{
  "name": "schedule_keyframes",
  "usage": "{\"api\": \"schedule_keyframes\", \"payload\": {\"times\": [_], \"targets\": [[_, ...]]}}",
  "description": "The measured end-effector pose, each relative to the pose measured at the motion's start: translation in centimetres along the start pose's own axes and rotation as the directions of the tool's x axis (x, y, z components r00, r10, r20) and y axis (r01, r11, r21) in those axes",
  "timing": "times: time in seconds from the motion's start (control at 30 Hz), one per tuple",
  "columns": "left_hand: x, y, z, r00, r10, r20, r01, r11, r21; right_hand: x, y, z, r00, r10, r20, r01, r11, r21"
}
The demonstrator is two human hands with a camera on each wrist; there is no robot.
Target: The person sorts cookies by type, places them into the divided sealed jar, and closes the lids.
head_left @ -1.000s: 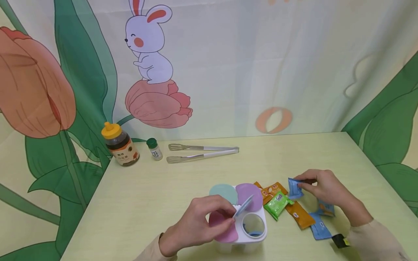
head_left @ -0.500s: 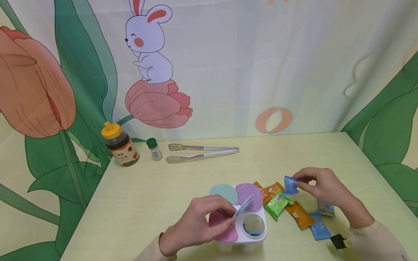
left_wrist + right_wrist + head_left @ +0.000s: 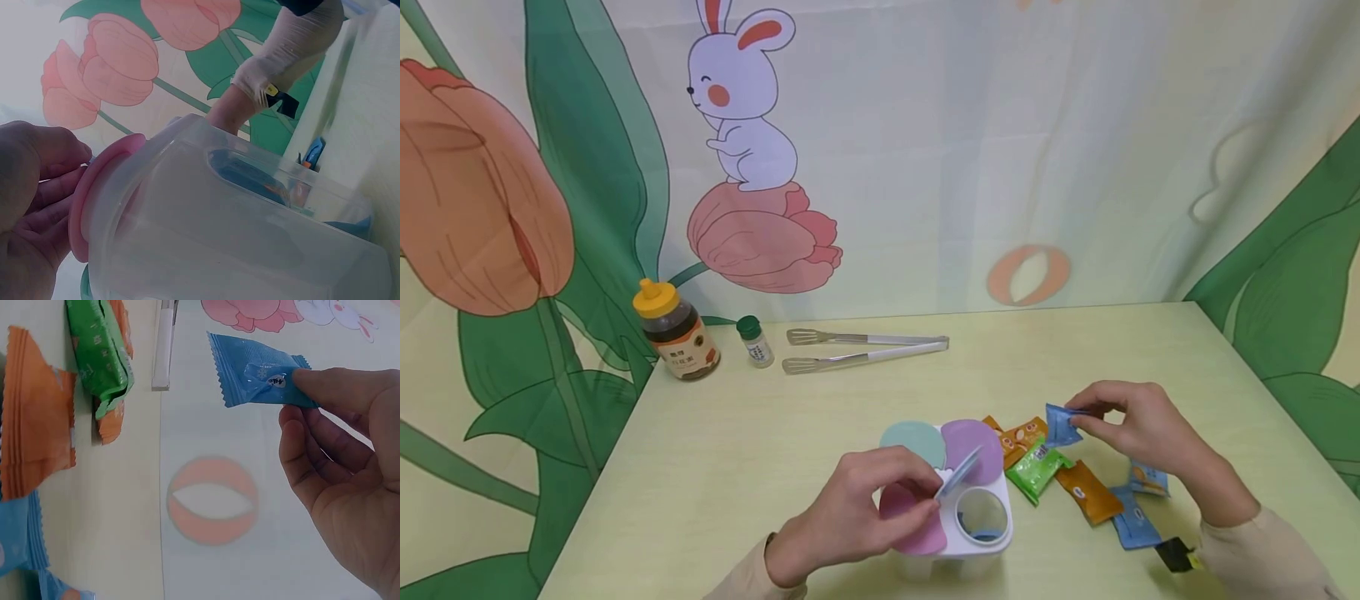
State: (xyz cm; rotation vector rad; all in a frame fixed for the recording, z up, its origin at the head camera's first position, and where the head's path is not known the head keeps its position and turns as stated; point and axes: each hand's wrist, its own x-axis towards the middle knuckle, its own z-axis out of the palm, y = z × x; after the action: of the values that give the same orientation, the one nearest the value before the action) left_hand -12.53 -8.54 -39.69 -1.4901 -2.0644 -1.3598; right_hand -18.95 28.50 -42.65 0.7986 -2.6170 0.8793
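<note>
The right hand point(image 3: 1138, 425) has brought its pinched blue packet point(image 3: 1061, 426) nearer the box point(image 3: 951, 568), whose round opening point(image 3: 982, 508) stands uncovered, the left hand point(image 3: 868, 504) gripping the lid point(image 3: 960, 472).

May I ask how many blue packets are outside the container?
3: a pinched packet in the right hand, a farther packet and a nearer packet on the table; others may be hidden.
</note>
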Motion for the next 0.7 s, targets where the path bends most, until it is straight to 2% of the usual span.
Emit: {"api": "schedule_keyframes", "payload": {"times": [0.7], "targets": [[0.0,0.1,0.0,1.000,-0.012,0.001,0.012,1.000,-0.011,-0.2,-2.8,-0.5,0.989,-0.128,-0.071,0.134,0.988,0.075]]}}
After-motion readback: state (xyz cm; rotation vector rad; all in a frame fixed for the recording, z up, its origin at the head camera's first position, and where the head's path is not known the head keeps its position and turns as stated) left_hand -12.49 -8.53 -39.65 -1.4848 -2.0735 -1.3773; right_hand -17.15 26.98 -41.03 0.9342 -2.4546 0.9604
